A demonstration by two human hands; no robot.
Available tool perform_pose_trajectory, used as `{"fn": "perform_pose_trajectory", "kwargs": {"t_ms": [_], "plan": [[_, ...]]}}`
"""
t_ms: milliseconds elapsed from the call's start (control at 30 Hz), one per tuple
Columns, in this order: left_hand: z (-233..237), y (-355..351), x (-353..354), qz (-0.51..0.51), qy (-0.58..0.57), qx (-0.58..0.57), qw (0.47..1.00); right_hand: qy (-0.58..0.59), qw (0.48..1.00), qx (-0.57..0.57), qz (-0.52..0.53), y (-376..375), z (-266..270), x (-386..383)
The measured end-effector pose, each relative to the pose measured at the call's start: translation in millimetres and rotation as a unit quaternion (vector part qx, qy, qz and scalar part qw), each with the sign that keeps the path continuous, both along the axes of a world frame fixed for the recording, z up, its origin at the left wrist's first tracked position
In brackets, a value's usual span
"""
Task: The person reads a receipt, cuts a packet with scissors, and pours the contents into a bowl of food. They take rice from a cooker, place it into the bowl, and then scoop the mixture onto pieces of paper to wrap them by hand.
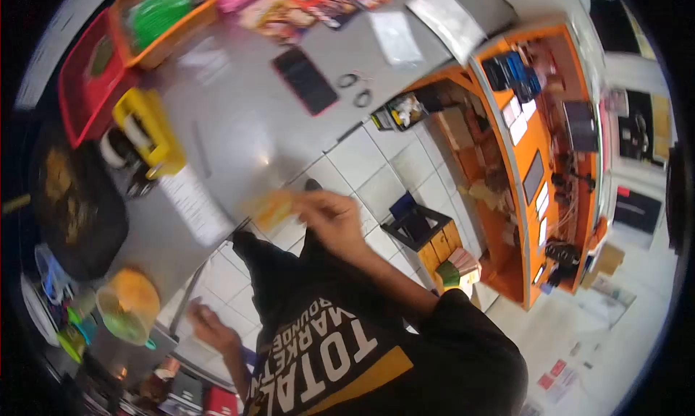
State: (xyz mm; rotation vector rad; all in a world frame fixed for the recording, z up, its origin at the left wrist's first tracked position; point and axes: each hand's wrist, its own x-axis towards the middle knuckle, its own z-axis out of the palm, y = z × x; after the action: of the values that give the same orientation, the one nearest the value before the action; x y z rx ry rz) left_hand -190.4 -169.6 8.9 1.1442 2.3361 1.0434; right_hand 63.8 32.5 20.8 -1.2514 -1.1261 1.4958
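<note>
My right hand is raised over the near edge of the grey table and pinches a small yellow-orange thing, too blurred to identify. My left hand hovers lower down by the table's edge, near a clear cup with orange contents. Its fingers are loosely curled and blurred, and I see nothing in it. My black shirt with white lettering fills the bottom of the view.
On the table lie a black phone in a red case, a yellow tape dispenser, a white paper slip, a red tray and an orange basket. An orange shelf unit and a wooden crate stand on the tiled floor.
</note>
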Motion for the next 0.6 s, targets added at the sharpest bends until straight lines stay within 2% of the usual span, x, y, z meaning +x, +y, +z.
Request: {"fn": "perform_pose_trajectory", "kwargs": {"t_ms": [33, 67, 100, 167, 200, 233, 300, 367, 433, 467, 500, 533, 567, 600], "plan": [[-7.9, 14.2, 26.6, -0.062, 0.042, -0.021, 0.997, 0.002, 0.993, -0.054, -0.105, 7.1, -27.7, 47.6], [1.1, 26.2, 45.3, -0.048, -0.113, -0.124, 0.985, -0.028, 0.978, -0.083, -0.188, 19.4, -35.4, 87.6], [13.3, 46.8, 74.7, -0.117, -0.125, -0.152, 0.973, -0.075, 0.969, -0.041, -0.232, 23.0, -74.8, 141.9], [0.7, 49.6, 103.4, -0.179, -0.141, -0.239, 0.944, -0.101, 0.939, -0.027, -0.327, 35.6, -141.7, 237.2], [-18.8, 36.2, 101.8, -0.218, -0.082, -0.241, 0.942, -0.087, 0.921, -0.034, -0.377, 45.1, -169.4, 271.4], [-19.2, 32.4, 100.6, -0.22, -0.074, -0.241, 0.942, -0.092, 0.903, -0.038, -0.417, 57.8, -200.5, 306.2], [-22.8, 26.0, 102.8, -0.222, -0.057, -0.341, 0.912, -0.068, 0.876, -0.05, -0.475, 94.3, -243.7, 359.0], [-43.2, -9.4, 82.1, -0.202, -0.066, -0.344, 0.915, -0.023, 0.879, -0.03, -0.475, 136.0, -274.4, 391.3], [-47.7, -24.4, 75.4, -0.179, -0.076, -0.351, 0.916, -0.019, 0.833, -0.192, -0.519, 158.7, -308.0, 408.3], [-42.5, -29.6, 72.5, -0.17, -0.099, -0.371, 0.908, -0.013, 0.834, -0.194, -0.517, 152.9, -335.2, 414.7], [-35.5, -40.7, 67.9, -0.16, -0.124, -0.391, 0.898, -0.092, 0.87, -0.224, -0.43, 140.5, -366.6, 418.5], [-91.7, -112.7, 24.6, -0.189, -0.055, -0.331, 0.923, -0.173, 0.895, -0.244, -0.332, 135.8, -378.4, 415.9], [-86.6, -118.0, 28.5, -0.179, -0.059, -0.321, 0.928, -0.104, 0.946, -0.109, -0.286, 113.6, -367.2, 385.5], [-73.5, -119.6, 35.6, -0.129, -0.096, -0.349, 0.923, -0.255, 0.929, -0.172, -0.208, 107.2, -343.2, 352.2]]}}
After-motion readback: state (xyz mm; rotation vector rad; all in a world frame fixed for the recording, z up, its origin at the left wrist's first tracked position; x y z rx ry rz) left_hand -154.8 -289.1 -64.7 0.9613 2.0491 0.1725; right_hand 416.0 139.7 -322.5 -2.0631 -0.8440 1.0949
